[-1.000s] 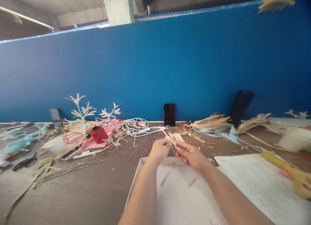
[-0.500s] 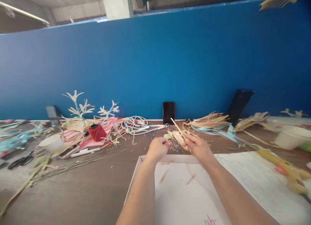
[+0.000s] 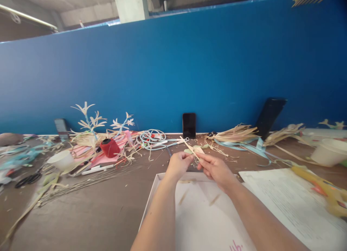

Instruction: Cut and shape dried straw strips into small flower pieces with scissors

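My left hand (image 3: 178, 165) and my right hand (image 3: 214, 168) meet above the far edge of a white tray (image 3: 151, 197). Both pinch a thin pale straw strip (image 3: 188, 146) that sticks up and to the left from between my fingertips. Small cut straw pieces (image 3: 199, 149) lie on the brown table just beyond my fingers. Two short straw bits rest inside the tray.
A red thread spool (image 3: 110, 148), white cup (image 3: 61, 160), black scissors (image 3: 27, 179), long wires (image 3: 89, 180) and straw flowers (image 3: 89, 122) lie left. A phone (image 3: 189, 125) leans on the blue wall. Printed paper (image 3: 287, 204), a yellow glue gun (image 3: 322, 189) and a white bowl (image 3: 329, 153) lie right.
My hands parted half a second ago, with the right hand lifting the strip. They have come back together, both pinching it. The view shifted slightly.
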Demonstrator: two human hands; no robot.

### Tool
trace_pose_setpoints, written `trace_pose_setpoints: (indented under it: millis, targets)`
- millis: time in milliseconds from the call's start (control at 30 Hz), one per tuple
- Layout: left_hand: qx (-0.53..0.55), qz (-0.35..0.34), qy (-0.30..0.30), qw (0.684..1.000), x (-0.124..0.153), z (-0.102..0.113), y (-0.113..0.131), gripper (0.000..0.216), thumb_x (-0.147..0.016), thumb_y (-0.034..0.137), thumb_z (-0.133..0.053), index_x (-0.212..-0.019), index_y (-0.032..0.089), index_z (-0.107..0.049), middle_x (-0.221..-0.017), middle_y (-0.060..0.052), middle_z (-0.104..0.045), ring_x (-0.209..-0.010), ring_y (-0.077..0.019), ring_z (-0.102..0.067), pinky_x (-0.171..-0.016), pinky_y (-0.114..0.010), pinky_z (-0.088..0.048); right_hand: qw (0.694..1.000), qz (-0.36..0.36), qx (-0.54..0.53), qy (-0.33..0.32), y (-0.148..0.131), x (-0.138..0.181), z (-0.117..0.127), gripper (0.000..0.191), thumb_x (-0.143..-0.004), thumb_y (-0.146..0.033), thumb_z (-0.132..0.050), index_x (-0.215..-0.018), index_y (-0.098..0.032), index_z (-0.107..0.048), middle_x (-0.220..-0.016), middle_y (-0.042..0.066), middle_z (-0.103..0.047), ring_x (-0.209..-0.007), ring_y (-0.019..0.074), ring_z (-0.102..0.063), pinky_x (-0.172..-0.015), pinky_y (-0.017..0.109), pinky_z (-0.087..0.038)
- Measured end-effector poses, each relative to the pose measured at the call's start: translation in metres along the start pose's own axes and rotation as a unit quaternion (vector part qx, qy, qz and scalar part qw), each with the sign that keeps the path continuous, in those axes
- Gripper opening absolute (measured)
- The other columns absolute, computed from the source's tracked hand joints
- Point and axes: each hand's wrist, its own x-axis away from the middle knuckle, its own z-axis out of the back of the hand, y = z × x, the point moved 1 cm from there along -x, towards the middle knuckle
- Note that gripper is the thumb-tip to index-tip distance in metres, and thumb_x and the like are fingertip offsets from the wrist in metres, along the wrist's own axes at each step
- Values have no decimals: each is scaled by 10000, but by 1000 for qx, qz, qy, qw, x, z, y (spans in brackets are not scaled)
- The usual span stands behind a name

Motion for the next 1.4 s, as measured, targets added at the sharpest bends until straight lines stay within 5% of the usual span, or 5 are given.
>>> trace_pose_setpoints:
  millis: [267, 467, 700, 1000, 1400]
  targets:
    - [-90, -1, 1, 996, 8, 8, 9, 243, -709, 367, -539, -669, 144, -628, -524, 26, -509, -474, -78, -406, -468, -213, -290, 996, 24, -5, 91, -2, -5, 8, 487, -697, -332, -641, -1162, -188, -619, -658, 13, -594, -424, 45, -324, -389, 192, -198]
    - [-187, 19, -295, 937, 27, 6, 21, 207, -645, 325, -586, -720, 176, -709, -682, -14, -668, -522, -101, -487, -486, -222, -338, 980, 39, -73, 183, -4, -9, 22, 560, -656, -332, -671, -1189, -180, -595, -696, 22, -609, -441, 48, -335, -377, 184, -218]
    - [-322, -74, -210, 920, 31, -1, 25, 245, -638, 338, -586, -817, 245, -727, -779, -10, -684, -658, -142, -563, -550, -231, -348, 983, 57, -23, 171, -4, -7, 12, 527, -673, -353, -633, -1172, -183, -611, -674, 10, -611, -422, 45, -332, -380, 193, -235]
    - [-394, -98, -371, 835, 58, -47, 38, 188, -576, 346, -665, -702, 208, -678, -611, 1, -615, -471, -128, -497, -521, -267, -369, 982, 86, 2, 171, 6, -12, 11, 553, -696, -370, -591, -1207, -159, -582, -644, 8, -614, -411, 52, -335, -390, 208, -259]
    - [-293, -107, -348, 884, 46, -34, 24, 106, -560, 149, -571, -615, 195, -649, -593, -7, -629, -473, -118, -506, -458, -226, -352, 984, 84, 4, 157, 3, -10, 12, 513, -697, -341, -604, -1181, -171, -599, -642, 5, -613, -421, 56, -356, -396, 206, -274]
